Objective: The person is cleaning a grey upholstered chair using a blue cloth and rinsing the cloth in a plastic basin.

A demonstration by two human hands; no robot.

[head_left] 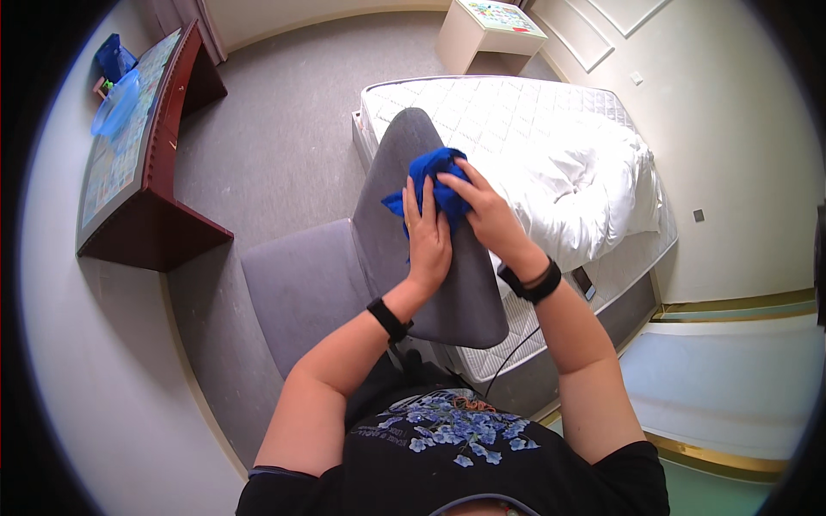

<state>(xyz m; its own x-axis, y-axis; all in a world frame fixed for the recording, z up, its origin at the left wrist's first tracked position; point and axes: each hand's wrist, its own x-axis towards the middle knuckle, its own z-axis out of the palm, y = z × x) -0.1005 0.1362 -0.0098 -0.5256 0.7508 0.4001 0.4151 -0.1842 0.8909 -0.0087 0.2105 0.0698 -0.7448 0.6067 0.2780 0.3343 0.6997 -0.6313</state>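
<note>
A bunched blue cloth lies against the grey padded backrest of a chair in front of me. My left hand lies on the cloth's near side, fingers stretched out and flat. From the right, my right hand grips the cloth with bent fingers; its thumb is hidden. The chair's grey seat extends to the left of the backrest. Both wrists carry black bands.
Right of the chair stands a bed with a white mattress, a rumpled white duvet and a phone at its edge. A dark red desk holding a blue basin stands left. A small cabinet is at the back.
</note>
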